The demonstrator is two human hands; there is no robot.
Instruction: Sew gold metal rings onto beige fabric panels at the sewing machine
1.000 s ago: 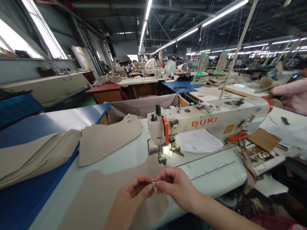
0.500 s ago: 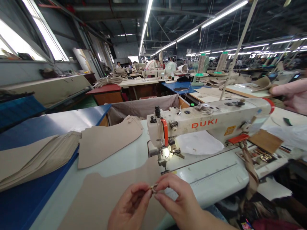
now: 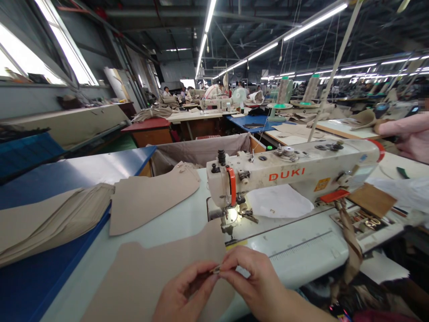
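Pinched between my two hands is a small brass-coloured metal piece [image 3: 215,269], mostly covered by the fingertips, so its kind is unclear. My left hand [image 3: 187,290] grips it from the left with thumb and forefinger. From the right, the thumb and forefinger of my right hand [image 3: 253,275] close on it too. Both hands are just in front of the sewing machine [image 3: 284,167], over a beige fabric panel [image 3: 150,268]. That panel lies flat on the table, one edge reaching the lit needle area [image 3: 231,215].
More beige panels [image 3: 150,197] lie behind, and a thick stack [image 3: 50,219] rests on the blue table at left. A white sheet [image 3: 279,201] sits under the machine arm. A tray of small parts [image 3: 365,221] is at right. A co-worker's pink sleeve [image 3: 407,125] shows beyond.
Both hands have shifted slightly down and right, and the metal piece has turned in the fingertips, less of it showing. The co-worker's arm at right has moved a little.
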